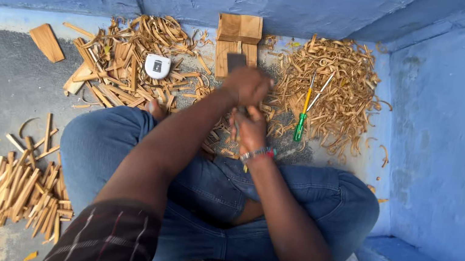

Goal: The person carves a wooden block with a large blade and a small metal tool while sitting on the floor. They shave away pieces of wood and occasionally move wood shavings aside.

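Observation:
I sit cross-legged on the floor in blue jeans. My left hand (246, 85) is raised over the floor in front of my knees and grips a tool with a flat dark blade (235, 61). My right hand (250, 128), with a beaded bracelet on the wrist, sits just below it, closed on a thin piece of wood (236, 130) that is mostly hidden by the fingers. Both hands hover over wood shavings beside a wooden block (237, 44).
Curled wood shavings (337, 85) are heaped on the right, with a green-handled screwdriver (301, 119) on them. More scraps (126, 59) and a small white device (157, 66) lie to the left. A pile of cut sticks (15, 187) is by my left knee. Blue walls (459, 134) close in.

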